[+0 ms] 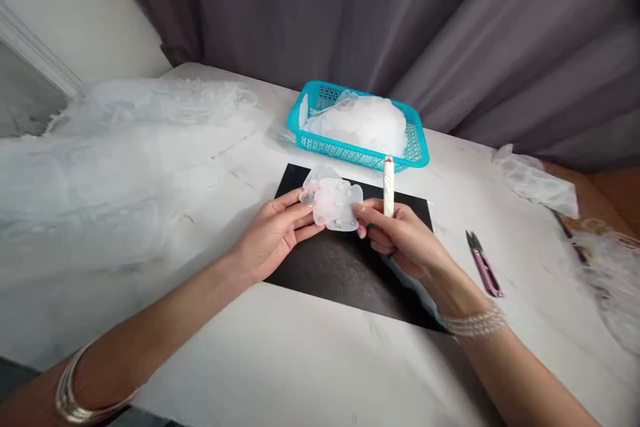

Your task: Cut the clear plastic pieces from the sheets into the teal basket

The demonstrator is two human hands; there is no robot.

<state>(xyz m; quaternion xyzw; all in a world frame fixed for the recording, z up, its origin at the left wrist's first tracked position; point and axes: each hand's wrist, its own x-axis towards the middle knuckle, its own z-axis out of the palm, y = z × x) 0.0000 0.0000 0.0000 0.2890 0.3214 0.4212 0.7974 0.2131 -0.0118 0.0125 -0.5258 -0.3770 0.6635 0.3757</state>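
A thin, translucent white plastic piece [345,203] with a notched outline and small bumps is held up between both hands above a black mat. My left hand [280,230] pinches its left side, fingers behind it. A second, similar translucent piece [320,179] overlaps behind the first at the upper left. My right hand [397,233] touches the right edge with thumb and fingertips. In that same hand a white, wrapped-looking stick [389,188] with a brownish tip stands upright between thumb and forefinger; its kind is unclear.
Under the hands lies the black mat [330,273]. Behind it stands a blue plastic basket [345,153] filled with white translucent pieces. Pink-handled thread snips [484,265] lie at right. Piles of clear plastic [100,180] cover the left side; a crumpled plastic bag [537,180] is far right.
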